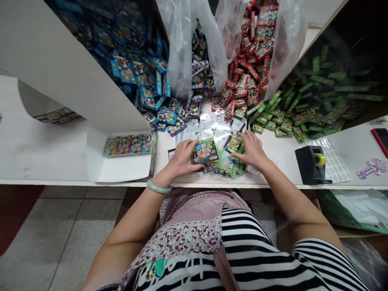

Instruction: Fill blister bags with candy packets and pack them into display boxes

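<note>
My left hand [182, 159] is closed on a black and green printed packet [206, 150], thumb at its lower edge and fingers at its upper edge. My right hand [252, 150] pinches a small green printed box [234, 143] at its right side, just right of the packet. Beneath both hands lie several green-edged printed packets [229, 167] and clear plastic bags [212, 126], overlapping on the white table. Whether anything is inside the left-hand packet I cannot tell.
Heaps of blue boxes [148, 97], purple boxes [200, 72], red boxes [248, 76] and green boxes [281, 117] line the back. A row of boxes [128, 144] sits in a white tray at left. A black tape dispenser [311, 165] stands at right, near a red-edged phone [380, 140].
</note>
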Motion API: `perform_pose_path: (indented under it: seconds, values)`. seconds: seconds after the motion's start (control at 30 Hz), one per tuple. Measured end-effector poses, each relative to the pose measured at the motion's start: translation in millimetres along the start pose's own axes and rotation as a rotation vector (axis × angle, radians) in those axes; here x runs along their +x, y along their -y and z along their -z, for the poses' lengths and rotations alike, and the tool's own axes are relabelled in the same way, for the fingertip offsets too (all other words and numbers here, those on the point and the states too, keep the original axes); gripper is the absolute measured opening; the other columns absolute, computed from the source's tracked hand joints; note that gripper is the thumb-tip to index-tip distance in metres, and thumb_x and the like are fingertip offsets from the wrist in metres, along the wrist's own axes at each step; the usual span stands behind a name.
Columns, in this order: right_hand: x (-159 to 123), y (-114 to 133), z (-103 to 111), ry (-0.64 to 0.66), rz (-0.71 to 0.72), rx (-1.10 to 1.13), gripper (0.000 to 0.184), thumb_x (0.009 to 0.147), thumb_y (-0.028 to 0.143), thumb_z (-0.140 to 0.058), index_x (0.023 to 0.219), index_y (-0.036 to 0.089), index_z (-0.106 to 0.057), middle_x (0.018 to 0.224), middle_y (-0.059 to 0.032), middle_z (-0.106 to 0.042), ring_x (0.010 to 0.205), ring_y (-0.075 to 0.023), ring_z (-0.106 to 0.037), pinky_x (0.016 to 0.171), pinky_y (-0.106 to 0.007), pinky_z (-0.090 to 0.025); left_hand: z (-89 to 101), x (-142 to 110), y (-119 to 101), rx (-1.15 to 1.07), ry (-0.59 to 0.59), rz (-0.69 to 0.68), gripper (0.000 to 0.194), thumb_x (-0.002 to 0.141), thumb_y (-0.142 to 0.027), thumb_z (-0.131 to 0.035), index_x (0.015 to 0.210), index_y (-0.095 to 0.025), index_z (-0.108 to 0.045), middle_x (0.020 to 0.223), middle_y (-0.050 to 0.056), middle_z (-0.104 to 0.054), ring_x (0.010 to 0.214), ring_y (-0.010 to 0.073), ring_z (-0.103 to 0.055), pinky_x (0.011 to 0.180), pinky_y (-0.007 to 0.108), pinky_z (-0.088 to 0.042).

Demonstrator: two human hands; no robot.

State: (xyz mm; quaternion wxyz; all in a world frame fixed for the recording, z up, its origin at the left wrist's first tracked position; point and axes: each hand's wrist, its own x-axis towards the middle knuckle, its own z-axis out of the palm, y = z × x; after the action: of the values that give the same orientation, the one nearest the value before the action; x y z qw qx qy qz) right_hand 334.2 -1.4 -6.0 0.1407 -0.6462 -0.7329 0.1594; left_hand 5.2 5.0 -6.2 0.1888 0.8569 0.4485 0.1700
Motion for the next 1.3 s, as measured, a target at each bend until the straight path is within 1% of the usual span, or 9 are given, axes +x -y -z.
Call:
perform_pose_path:
  seconds: [0.13,0.23,0.4,0.73,0.87,0.97,1.07,1.2,1.3]
  values:
    - [-2,20,0,-0.012,0.021,0.067,0.074,0.076,0.041,-0.074,0.14,0.013,-0.051,0.14,-0.0225,-0.053,0.132,-0.0412,-0.047,0.111,-0.06,-0.038,0.4,-3,-1,-0.008,-0.051,-0.02,0.093,0.07,-0.044,-0.078,0.148,-0.017,-0.036,0.135,0.017,-0.048,0.128,0.0364,-0.048,0.111,0.053,-0.041]
    - [-8,30,21,-0.08,0.254,0.219,0.068,0.08,0.04,-0.07,0.142,0.02,-0.049,0.142,-0.0172,-0.051,0.134,-0.0353,-0.047,0.113,-0.054,-0.039,4.6,-10,0,-0.01,-0.088,-0.025,0.093,0.073,-0.045,-0.077,0.151,-0.019,-0.032,0.136,0.017,-0.046,0.129,0.0354,-0.047,0.112,0.053,-0.04]
    - [-12,51,57,0.127,0.596,0.17,0.067,0.083,0.036,-0.069,0.146,0.029,-0.047,0.148,-0.0126,-0.048,0.136,-0.0337,-0.046,0.112,-0.056,-0.04,12.0,-13,-2,0.023,-0.126,-0.114,0.096,0.075,-0.045,-0.076,0.153,-0.018,-0.028,0.137,0.017,-0.044,0.129,0.0347,-0.046,0.112,0.052,-0.04]
    - [9,68,59,0.306,0.614,0.031,0.075,0.077,0.036,-0.081,0.144,0.027,-0.051,0.144,-0.0159,-0.051,0.131,-0.0387,-0.05,0.109,-0.058,-0.043,18.4,-12,-7,-0.08,-0.021,-0.203,0.095,0.073,-0.048,-0.078,0.152,-0.02,-0.033,0.137,0.017,-0.047,0.129,0.0351,-0.047,0.111,0.053,-0.043]
    - [3,74,40,0.212,0.559,0.239,0.089,0.075,0.048,-0.082,0.15,0.024,-0.039,0.148,-0.0181,-0.043,0.14,-0.0353,-0.042,0.113,-0.054,-0.041,18.3,-13,-10,-0.113,-0.073,-0.109,0.097,0.071,-0.055,-0.08,0.152,-0.023,-0.036,0.137,0.016,-0.049,0.128,0.0357,-0.049,0.11,0.054,-0.043]
    - [-7,81,29,0.097,0.519,0.323,0.063,0.086,0.046,-0.071,0.141,0.024,-0.05,0.136,-0.0168,-0.056,0.135,-0.0341,-0.047,0.114,-0.057,-0.037,17.6,-17,-9,-0.091,-0.124,-0.053,0.096,0.072,-0.053,-0.079,0.152,-0.022,-0.036,0.136,0.016,-0.049,0.128,0.0358,-0.049,0.111,0.054,-0.043]
    - [-1,80,25,0.15,0.476,0.436,0.04,0.091,0.043,-0.062,0.128,0.028,-0.062,0.126,-0.0102,-0.067,0.124,-0.0314,-0.057,0.115,-0.056,-0.034,14.8,-19,-8,-0.083,-0.13,-0.075,0.095,0.073,-0.052,-0.079,0.152,-0.023,-0.035,0.135,0.016,-0.05,0.126,0.0349,-0.05,0.11,0.053,-0.043]
    - [62,51,20,-0.07,0.085,0.541,0.039,0.095,0.045,-0.046,0.122,0.021,-0.06,0.118,-0.0134,-0.068,0.108,-0.0286,-0.064,0.101,-0.051,-0.047,10.2,-19,-8,-0.081,-0.16,-0.044,0.097,0.073,-0.055,-0.08,0.153,-0.025,-0.033,0.134,0.015,-0.05,0.126,0.0344,-0.05,0.11,0.054,-0.044]
    - [124,28,12,-0.198,-0.276,0.53,0.05,0.079,0.043,-0.068,0.118,0.014,-0.055,0.113,-0.0184,-0.066,0.103,-0.0311,-0.063,0.096,-0.049,-0.048,8.4,-19,-11,-0.079,-0.174,-0.055,0.097,0.074,-0.055,-0.079,0.153,-0.025,-0.032,0.134,0.016,-0.049,0.127,0.0345,-0.05,0.11,0.053,-0.045]
